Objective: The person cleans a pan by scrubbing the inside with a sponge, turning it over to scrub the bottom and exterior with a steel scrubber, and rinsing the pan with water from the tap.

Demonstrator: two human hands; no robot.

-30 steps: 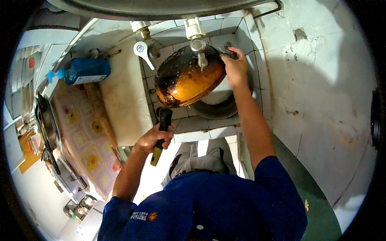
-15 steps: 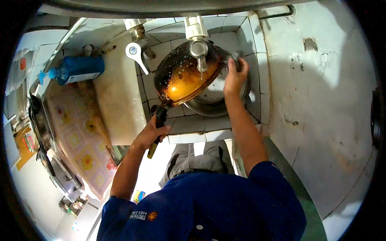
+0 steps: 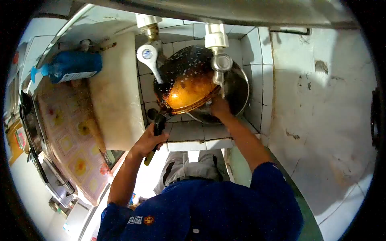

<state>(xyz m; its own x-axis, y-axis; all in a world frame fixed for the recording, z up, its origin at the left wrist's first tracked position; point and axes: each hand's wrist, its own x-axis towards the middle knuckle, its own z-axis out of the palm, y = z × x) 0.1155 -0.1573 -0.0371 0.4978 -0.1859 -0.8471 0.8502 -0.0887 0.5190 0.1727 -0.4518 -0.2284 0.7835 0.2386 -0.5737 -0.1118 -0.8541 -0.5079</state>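
My left hand (image 3: 148,141) is closed around the dark handle (image 3: 159,123) of a frying pan (image 3: 187,86). The pan is tilted over the tiled sink, its scorched black and amber underside facing me, dotted with pale specks. Beneath and beside it sits a round metal basin (image 3: 246,86). My right hand (image 3: 221,109) reaches in at the pan's lower right edge, in shadow over the basin. Its fingers are hidden, so what they hold does not show. A tap (image 3: 220,62) hangs just above the pan's right side.
A second tap with a white lever (image 3: 149,56) is left of the first. On the left stand a pale board-like counter (image 3: 116,100), a blue pump bottle (image 3: 76,66) and a flowered cloth (image 3: 68,140). White tiles (image 3: 254,48) wall the sink; a stained wall rises to the right.
My right hand, with a greyish scrubber-like bit at its fingertips before, has moved from the pan's upper right edge down and left to its lower edge. My left hand keeps the handle. The view has shifted.
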